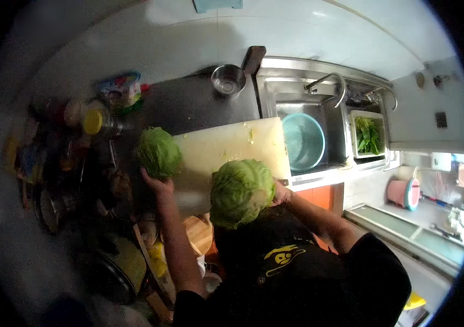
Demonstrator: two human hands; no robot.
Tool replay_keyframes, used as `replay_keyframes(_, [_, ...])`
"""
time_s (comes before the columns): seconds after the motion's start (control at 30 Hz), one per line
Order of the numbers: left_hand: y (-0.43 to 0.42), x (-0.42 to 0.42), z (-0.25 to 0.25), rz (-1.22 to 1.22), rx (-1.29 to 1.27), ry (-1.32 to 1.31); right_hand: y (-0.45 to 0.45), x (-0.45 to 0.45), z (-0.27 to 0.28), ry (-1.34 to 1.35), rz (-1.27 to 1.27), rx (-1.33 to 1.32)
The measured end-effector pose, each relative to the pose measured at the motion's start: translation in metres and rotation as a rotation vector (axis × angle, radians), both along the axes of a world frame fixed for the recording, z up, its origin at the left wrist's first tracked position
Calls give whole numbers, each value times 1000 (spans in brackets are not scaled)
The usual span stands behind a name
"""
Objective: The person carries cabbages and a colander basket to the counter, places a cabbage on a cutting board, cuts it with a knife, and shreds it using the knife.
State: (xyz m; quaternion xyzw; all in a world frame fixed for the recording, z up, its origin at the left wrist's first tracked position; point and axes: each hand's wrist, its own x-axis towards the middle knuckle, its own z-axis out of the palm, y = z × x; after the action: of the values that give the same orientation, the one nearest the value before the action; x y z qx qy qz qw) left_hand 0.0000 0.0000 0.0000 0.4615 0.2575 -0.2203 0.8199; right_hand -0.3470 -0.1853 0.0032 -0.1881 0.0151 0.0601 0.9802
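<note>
My left hand [159, 185] is at the left end of the white cutting board [205, 143], its fingers against the near side of a green cabbage [158, 152]. A second, larger-looking cabbage [243, 191] is in front of my body, over the near edge of the board. Against its right side is my right hand [282, 193], gripping it, with the fingers partly hidden behind the leaves. Small green scraps lie on the board.
Behind the board a metal bowl [228, 80] stands on the dark counter. To the right, a blue colander [302, 143] sits in the steel sink, beside a tray of leafy greens [368, 135]. Jars, including one with a yellow lid [93, 121], crowd the left.
</note>
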Motion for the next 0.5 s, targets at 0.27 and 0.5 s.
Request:
replay_keyframes(0.27, [-94,146,-89,-547,240,-100,-23,-49,-11,-31,-337,484])
replay_keyframes(0.5, [-84,63,-11,-690,774,-624,-6,-38,22,336,-511,296])
